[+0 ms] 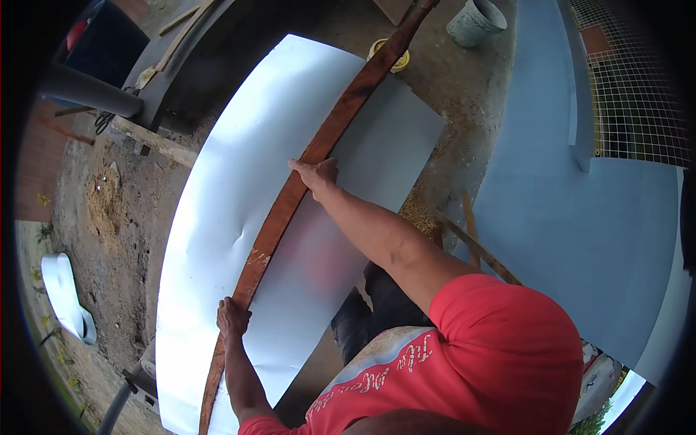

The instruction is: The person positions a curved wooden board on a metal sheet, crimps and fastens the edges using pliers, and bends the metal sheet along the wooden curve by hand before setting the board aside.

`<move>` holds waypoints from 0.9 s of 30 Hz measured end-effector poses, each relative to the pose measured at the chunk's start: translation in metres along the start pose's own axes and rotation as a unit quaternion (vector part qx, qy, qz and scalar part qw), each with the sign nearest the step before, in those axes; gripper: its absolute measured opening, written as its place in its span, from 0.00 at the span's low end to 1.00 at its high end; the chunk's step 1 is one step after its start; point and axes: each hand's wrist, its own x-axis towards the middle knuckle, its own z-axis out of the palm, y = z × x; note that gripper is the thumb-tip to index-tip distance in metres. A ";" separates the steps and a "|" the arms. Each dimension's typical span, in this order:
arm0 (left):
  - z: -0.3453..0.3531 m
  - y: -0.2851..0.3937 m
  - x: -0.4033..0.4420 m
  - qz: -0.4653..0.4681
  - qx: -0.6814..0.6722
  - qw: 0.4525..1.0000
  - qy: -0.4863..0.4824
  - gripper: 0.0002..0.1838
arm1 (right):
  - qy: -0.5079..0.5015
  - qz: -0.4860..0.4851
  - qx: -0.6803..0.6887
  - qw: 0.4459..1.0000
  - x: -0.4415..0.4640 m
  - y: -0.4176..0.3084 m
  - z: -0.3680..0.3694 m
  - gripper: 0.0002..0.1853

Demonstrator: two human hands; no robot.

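Observation:
A long reddish-brown wooden board (279, 217) runs diagonally over a large pale, shiny sheet (217, 181), from the bottom left to the top right. Near the board's middle, my right hand (315, 174) grips it, thumb across its upper face and fingers curled by the near edge. Farther down, my left hand (233, 317) is closed round the board, knuckles up. The sheet is slightly bowed and dented, and part of it lies under the board. How closely board and sheet touch cannot be told.
A grey bucket (475, 23) stands at the top, and a yellow tub (391, 54) sits behind the board. Another bluish sheet (573, 239) and wire mesh (638, 94) are at right. Wooden strips (480, 250) lie near my right arm. A curled metal piece (65, 293) rests at left.

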 end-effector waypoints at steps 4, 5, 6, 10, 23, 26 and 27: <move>-0.023 -0.006 -0.023 0.047 0.033 0.996 0.062 0.24 | -0.103 -0.021 0.170 0.980 -0.028 -0.021 -0.019 0.43; -0.007 -0.030 -0.014 0.013 -0.010 0.999 0.038 0.24 | -0.119 -0.038 0.203 0.971 -0.040 -0.028 -0.022 0.42; 0.018 -0.074 0.006 -0.022 -0.052 0.998 0.015 0.25 | -0.129 -0.060 0.227 0.963 -0.052 -0.035 -0.023 0.40; 0.009 -0.126 -0.030 -0.018 -0.114 0.992 0.044 0.25 | -0.160 -0.160 0.298 0.927 -0.089 -0.048 -0.038 0.36; -0.021 0.061 -0.201 0.007 -0.091 0.995 -0.027 0.20 | -0.227 -0.121 0.414 0.873 -0.141 0.119 -0.172 0.38; 0.041 0.069 -0.212 0.051 -0.132 0.983 0.120 0.14 | -0.196 -0.038 0.343 0.918 -0.140 0.140 -0.176 0.35; 0.015 0.086 -0.224 0.023 -0.115 0.993 0.017 0.11 | -0.182 -0.004 0.310 0.933 -0.144 0.147 -0.178 0.34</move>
